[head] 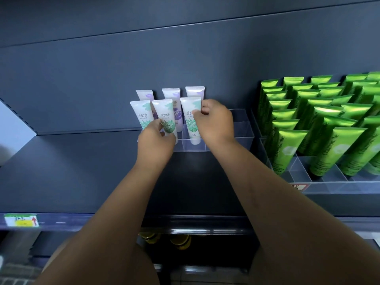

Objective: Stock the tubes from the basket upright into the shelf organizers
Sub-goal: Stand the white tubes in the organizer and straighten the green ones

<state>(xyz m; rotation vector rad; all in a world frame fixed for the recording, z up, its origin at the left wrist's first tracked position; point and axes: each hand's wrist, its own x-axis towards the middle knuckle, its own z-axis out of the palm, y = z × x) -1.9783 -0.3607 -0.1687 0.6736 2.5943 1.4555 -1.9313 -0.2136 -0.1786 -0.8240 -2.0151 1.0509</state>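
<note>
hands: left hand (155, 140) is pinching middle green-leaf tube (165, 116), right hand (213, 122) is gripping right green-leaf tube (192, 120) | shelf (82, 171) is carrying clear organizer (242, 130) | tubes are standing long axis upright in front-row slots, directly ahead

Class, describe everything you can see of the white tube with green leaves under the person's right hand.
The white tube with green leaves looks like soft, matte plastic, with a flat crimped end on top, a teal-green leaf print and dark lettering. It stands upright, cap end down, in a front compartment of the clear organizer, the rightmost of three in that row. The right hand pinches its upper right edge.
</note>
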